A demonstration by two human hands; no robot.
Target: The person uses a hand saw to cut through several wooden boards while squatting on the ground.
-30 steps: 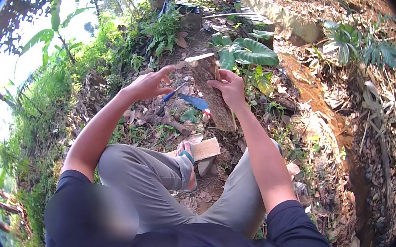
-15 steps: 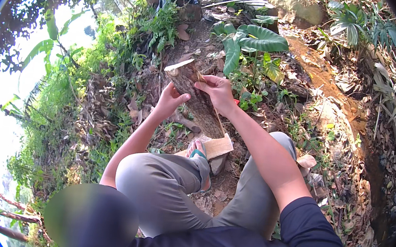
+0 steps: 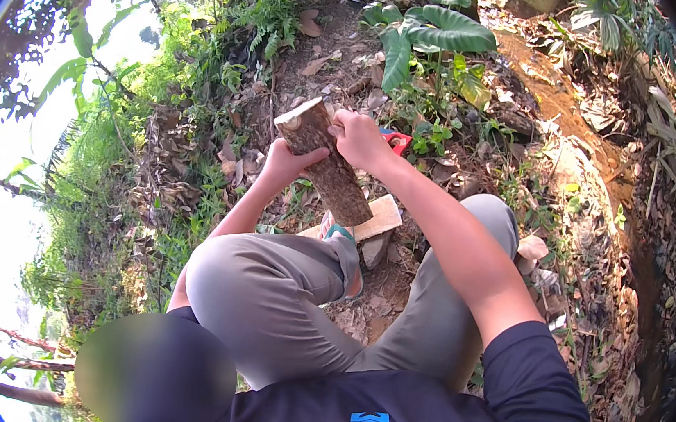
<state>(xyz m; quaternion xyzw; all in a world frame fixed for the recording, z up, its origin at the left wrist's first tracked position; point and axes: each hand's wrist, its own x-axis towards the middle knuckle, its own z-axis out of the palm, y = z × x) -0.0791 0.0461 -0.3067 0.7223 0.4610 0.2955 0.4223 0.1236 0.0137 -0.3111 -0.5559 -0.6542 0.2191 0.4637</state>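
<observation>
A piece of log (image 3: 330, 165) with rough brown bark and a pale cut top end stands tilted in front of my knees. My left hand (image 3: 292, 163) grips its left side, the thumb lying across the bark. At the upper right edge of the log, my right hand (image 3: 358, 141) is closed, its fingertips pinched against the wood; whether they hold a loose bit of bark cannot be seen. Below the log's lower end lies a pale flat piece of wood (image 3: 383, 217), with my sandalled foot (image 3: 339, 232) against it.
A red object with some blue (image 3: 397, 141) lies just beyond my right wrist, partly hidden. A stone (image 3: 375, 250) sits under the pale wood. A broad-leaved plant (image 3: 447, 31) grows ahead; dense greenery (image 3: 182, 46) borders the left, and dry leaves (image 3: 603, 115) litter the right.
The log has turned a little and its lower end has lifted off the pale wood. My left hand has shifted onto the log with its thumb across. More of the red object shows.
</observation>
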